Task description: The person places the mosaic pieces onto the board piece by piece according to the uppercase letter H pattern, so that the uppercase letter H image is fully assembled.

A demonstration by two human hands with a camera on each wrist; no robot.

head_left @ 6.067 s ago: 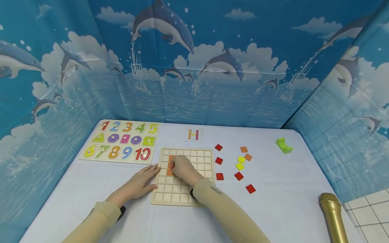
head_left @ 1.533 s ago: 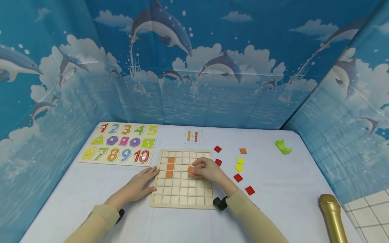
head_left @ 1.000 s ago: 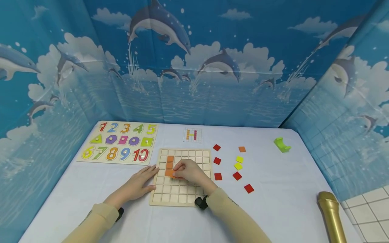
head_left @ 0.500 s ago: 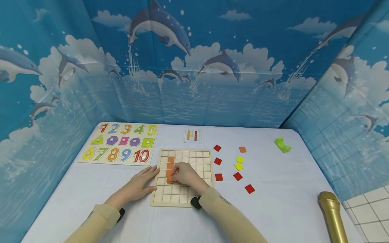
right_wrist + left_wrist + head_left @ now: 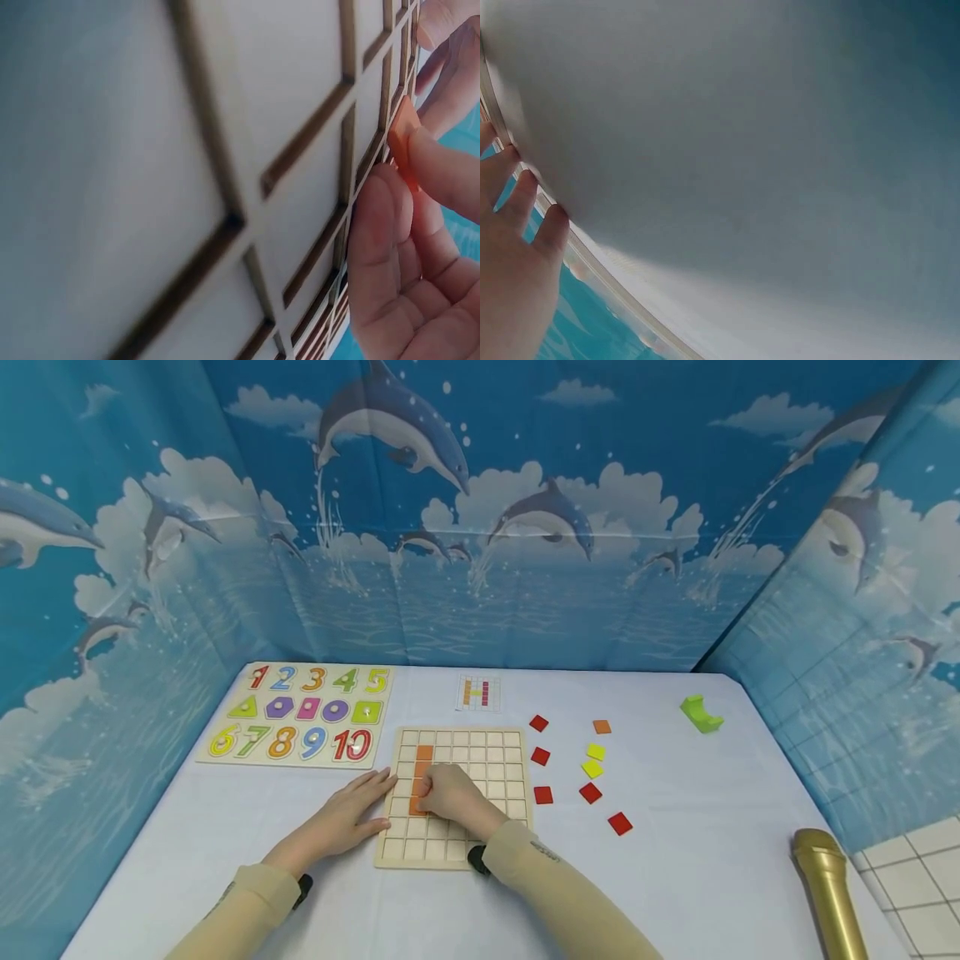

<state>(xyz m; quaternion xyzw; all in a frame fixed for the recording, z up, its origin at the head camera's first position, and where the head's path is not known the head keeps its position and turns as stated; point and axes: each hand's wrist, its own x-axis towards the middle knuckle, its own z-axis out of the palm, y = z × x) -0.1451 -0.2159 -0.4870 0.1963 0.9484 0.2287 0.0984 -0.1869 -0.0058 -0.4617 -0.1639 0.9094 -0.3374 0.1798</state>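
Observation:
A wooden grid board (image 5: pixel 414 849) lies on the white-covered table, with orange square tiles (image 5: pixel 425 752) in a column on its left part. At the column's near end, my right hand (image 5: pixel 453 795) pinches an orange tile (image 5: pixel 403 135) between thumb and fingers. The right wrist view shows that tile tilted against the grid; the hand partly hides the column in the head view. My left hand (image 5: pixel 341 818) lies flat, fingers spread, its fingertips touching the board's left edge.
Right of the board lie several red tiles (image 5: pixel 543 795), two yellow tiles (image 5: pixel 592 769) and an orange tile (image 5: pixel 602 727). A pattern card (image 5: pixel 480 693) is behind the board, a number puzzle (image 5: pixel 300 722) at left. A green arch block (image 5: pixel 702 715) and gold microphone (image 5: pixel 828 885) are at right.
My right hand has carried an orange tile left across the board to the near end of the orange column. One fewer orange tile lies at right. My left hand has stayed at the edge.

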